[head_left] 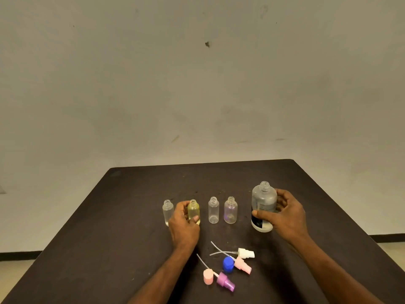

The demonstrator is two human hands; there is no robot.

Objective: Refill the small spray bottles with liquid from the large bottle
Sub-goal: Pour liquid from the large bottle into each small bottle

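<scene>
Your left hand [183, 222] curls its grip around the yellow-tinted spray bottle [193, 212], second from left in the uncapped row; your right hand [285, 216] clasps the open large bottle [264, 205], upright on the surface [131, 216]. Narrow necks invite spills: tip too fast and liquid overshoots, or knocks neighbouring bottles.

Left hand [183, 222] covers the near-left side of the yellow bottle [193, 211] and the lower right edge of the clear bottle [167, 212] just left of it; liquid level in that clear one is too faint to read. Right hand [285, 216] wraps the large bottle [263, 206], its fingers hidden behind it, and the label text is too small and blurred to read. Toward the viewer from the large bottle, both forearms and the table [122, 216] are cut off by the bottom edge.
</scene>
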